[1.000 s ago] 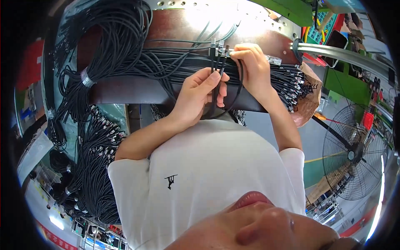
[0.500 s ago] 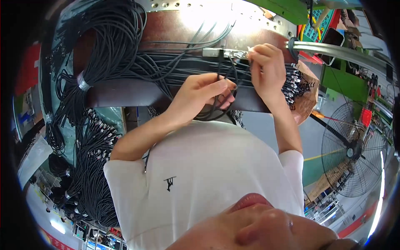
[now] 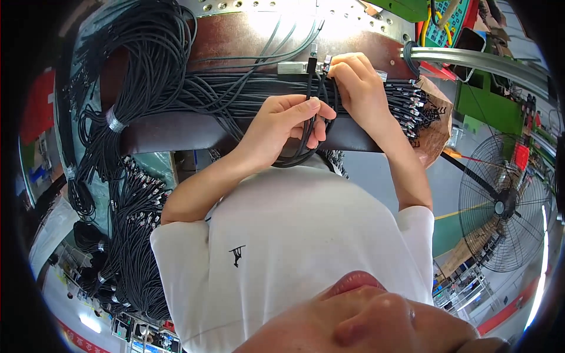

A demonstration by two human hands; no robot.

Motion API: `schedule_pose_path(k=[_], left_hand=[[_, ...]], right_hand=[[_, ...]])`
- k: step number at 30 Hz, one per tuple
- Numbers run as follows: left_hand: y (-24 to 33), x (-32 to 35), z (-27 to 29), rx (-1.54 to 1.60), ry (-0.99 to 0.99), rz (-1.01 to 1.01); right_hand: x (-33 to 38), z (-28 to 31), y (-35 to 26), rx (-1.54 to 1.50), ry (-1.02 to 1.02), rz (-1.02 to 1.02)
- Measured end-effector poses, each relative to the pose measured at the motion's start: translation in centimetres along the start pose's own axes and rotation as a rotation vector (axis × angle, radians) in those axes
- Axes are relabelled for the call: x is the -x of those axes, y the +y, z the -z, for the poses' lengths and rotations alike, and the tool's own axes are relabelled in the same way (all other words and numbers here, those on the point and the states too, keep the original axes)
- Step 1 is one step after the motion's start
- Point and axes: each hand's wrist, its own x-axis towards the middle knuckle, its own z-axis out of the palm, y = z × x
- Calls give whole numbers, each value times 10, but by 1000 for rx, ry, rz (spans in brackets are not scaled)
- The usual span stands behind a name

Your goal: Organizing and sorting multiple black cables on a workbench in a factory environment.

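Note:
My left hand (image 3: pixel 279 125) is closed around black cables (image 3: pixel 309 88), thumb against the fingers, at the near edge of the table. Below the hand the cables hang in a loop. Above it, their ends point away from me, one with a metal-tipped black plug (image 3: pixel 312 60). Close to the right of that plug, my right hand (image 3: pixel 360 85) pinches at another cable end with a silver connector (image 3: pixel 327 61). A flat silver metal bar (image 3: pixel 291 68) lies just left of the plugs. Beneath both hands, a thick bundle of black cables (image 3: pixel 229 97) stretches across the brown table (image 3: pixel 170 135).
A large tied cable coil (image 3: pixel 154 53) lies at the left, with more cable bundles (image 3: pixel 132 253) lower down. Many connector ends rest on brown paper (image 3: pixel 435 126) at the right. A curved metal rail (image 3: pixel 488 59), a green machine (image 3: pixel 488 115) and a black fan (image 3: pixel 503 206) stand beyond.
My right hand has shifted left toward the cable ends. The plugs now stand up clear of the metal bar. My left hand keeps its hold, nearly in place.

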Motion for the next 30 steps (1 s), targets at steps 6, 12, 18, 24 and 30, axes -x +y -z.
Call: schedule_pose_path(k=[6, 12, 18, 24, 30], left_hand=[[16, -1, -11, -153, -58, 39], [34, 10, -13, -352, 17, -150], [16, 0, -17, -356, -147, -33], [13, -7, -12, -326, -177, -8], [15, -10, -14, -333, -201, 27]], right_hand=[[-6, 13, -13, 129, 228, 145], [16, 20, 10, -25, 255, -74], [15, 26, 14, -98, 38, -164], [9, 27, 17, -93, -14, -149], [10, 21, 13, -39, 21, -120]])
